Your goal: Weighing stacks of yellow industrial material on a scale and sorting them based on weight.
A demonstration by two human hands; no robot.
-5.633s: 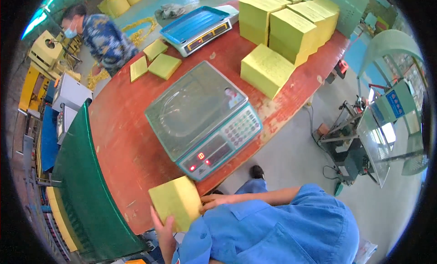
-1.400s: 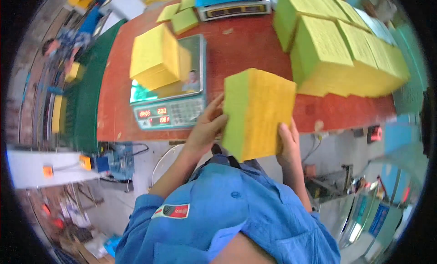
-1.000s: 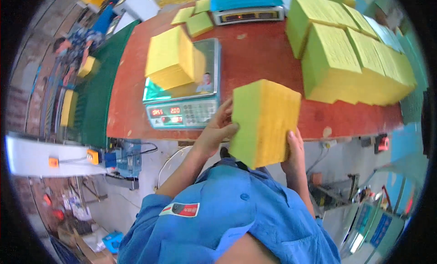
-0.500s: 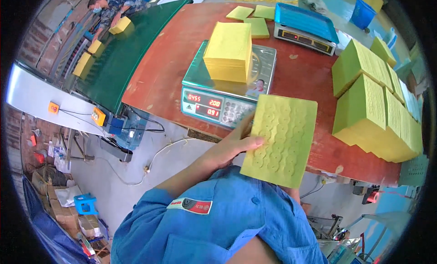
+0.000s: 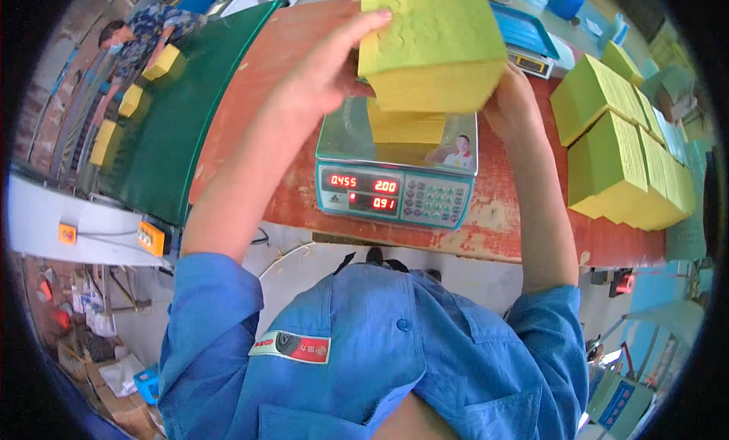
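A thick stack of yellow embossed paper sheets is held up over the weighing scale. My left hand grips its left side, thumb on top. At the right side, my right hand holds the stack, with its fingers partly hidden behind it. Under the stack, a narrower yellow patch shows on the scale's shiny pan; I cannot tell whether it is more paper or a reflection. Red digits are lit on the scale's front panel, beside a keypad.
The scale stands on a worn red table. Several yellow paper stacks stand at the right. A second scale with a blue tray lies beyond. At far left, a person handles yellow bundles beside a green conveyor belt.
The embossed sheets held near my chest have gone from there. Both my hands now reach forward around a stack over the scale. The view has shifted, and the far person's bundles have moved.
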